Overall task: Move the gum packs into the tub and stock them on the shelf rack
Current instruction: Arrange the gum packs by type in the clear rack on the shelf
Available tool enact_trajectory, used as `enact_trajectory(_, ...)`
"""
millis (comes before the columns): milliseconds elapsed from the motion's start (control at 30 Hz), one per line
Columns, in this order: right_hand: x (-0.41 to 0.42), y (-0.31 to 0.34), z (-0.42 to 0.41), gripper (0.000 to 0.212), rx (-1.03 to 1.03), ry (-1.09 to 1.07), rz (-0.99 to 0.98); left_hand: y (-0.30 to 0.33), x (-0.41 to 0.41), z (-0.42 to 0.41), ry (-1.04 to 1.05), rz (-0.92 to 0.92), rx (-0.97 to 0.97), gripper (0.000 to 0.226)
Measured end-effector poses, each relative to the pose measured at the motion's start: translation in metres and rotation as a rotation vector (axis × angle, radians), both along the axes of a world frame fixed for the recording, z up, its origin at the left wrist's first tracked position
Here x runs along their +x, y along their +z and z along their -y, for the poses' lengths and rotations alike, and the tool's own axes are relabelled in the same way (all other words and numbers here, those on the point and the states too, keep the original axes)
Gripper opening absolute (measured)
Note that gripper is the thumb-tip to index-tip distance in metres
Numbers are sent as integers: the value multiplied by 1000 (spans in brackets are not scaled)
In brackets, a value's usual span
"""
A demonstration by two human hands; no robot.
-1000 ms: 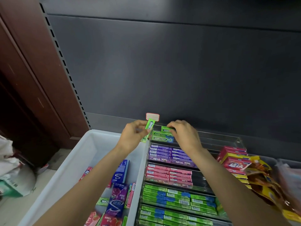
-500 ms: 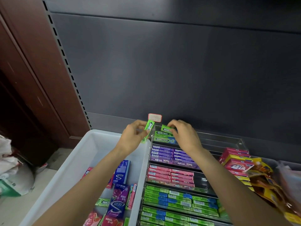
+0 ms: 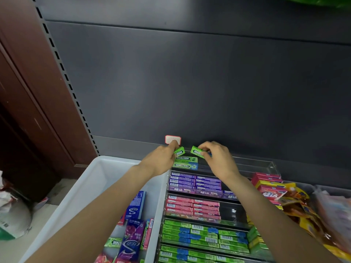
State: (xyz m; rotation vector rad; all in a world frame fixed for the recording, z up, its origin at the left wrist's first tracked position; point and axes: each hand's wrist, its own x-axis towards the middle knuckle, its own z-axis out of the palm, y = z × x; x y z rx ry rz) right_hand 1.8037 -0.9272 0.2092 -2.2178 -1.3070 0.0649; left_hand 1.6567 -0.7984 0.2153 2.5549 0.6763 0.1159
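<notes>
Head view shows two green gum packs at the rack's top tier: the left hand (image 3: 161,160) pinches one pack (image 3: 179,151) by its end, tilted, and the right hand (image 3: 218,158) pinches the other (image 3: 197,151) between thumb and fingertips, above two stacked packs (image 3: 185,162) lying flat. These packs look light, stiff and boxy, with glossy wrap that could slip, so a pinch across the short sides or ends seems the surest hold (a squeeze on the broad faces might dent them). Below, the clear plastic rack (image 3: 266,165) steps down in tiers of purple, pink and green packs laid in neat rows. Just left, touching the rack, stands the white tub (image 3: 91,179), smooth-walled, with loose packs jumbled in its bottom. Crinkly snack bags (image 3: 303,209) lie to the right.
</notes>
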Motion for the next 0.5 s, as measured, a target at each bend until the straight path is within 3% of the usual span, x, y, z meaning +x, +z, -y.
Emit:
enact_trajectory(200,-2,2,-1,21,-17,-7,18,5,4,-1,-34,-67,23,24)
enact_trajectory(500,-9,2,-7,22,-56,19,57,-2,-6,-5,-28,41,-45,23)
